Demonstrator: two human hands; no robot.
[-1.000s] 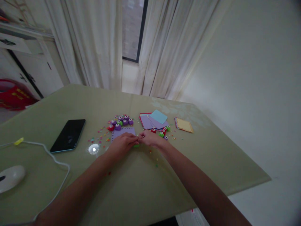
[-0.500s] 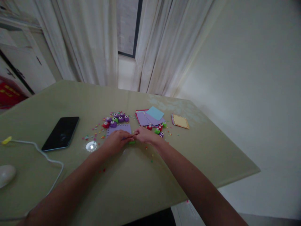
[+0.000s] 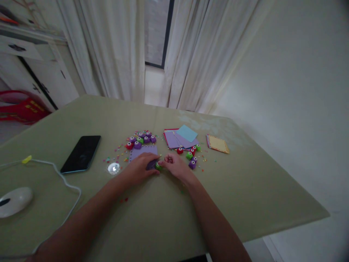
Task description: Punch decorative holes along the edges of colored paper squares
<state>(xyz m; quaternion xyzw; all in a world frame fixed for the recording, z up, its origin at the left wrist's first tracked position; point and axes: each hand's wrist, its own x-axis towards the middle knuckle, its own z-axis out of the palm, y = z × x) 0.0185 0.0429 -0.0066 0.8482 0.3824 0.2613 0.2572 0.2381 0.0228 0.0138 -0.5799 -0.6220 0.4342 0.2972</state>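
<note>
A purple card (image 3: 148, 149) with small holes along its edges lies flat in the middle of the table. My left hand (image 3: 140, 168) grips its near right part, fingers over the top and thumb below. Close by its thumb is a small green paper punch (image 3: 158, 166) at the card's corner. My right hand (image 3: 176, 166) has its thumb and forefinger closed at this punch, with its other fingers curled; the fingers partly hide the punch. Red, green and purple punches with eye-like tops (image 3: 137, 145) cluster behind the card, and several more (image 3: 192, 164) stand right of my right hand.
Coloured confetti (image 3: 117, 157) is scattered about. Loose cards (image 3: 188, 133) lie behind my right hand, with a yellow-topped card stack (image 3: 218, 143) farther right. A shiny clear round thing (image 3: 113, 168), black tablet (image 3: 81, 154), white cable (image 3: 68, 186) and white mouse (image 3: 16, 201) are leftward.
My hands were pressed together over the card's corner; now they have drawn apart slightly, and more of the green paper punch shows. The view has shifted, moving the scene rightward.
</note>
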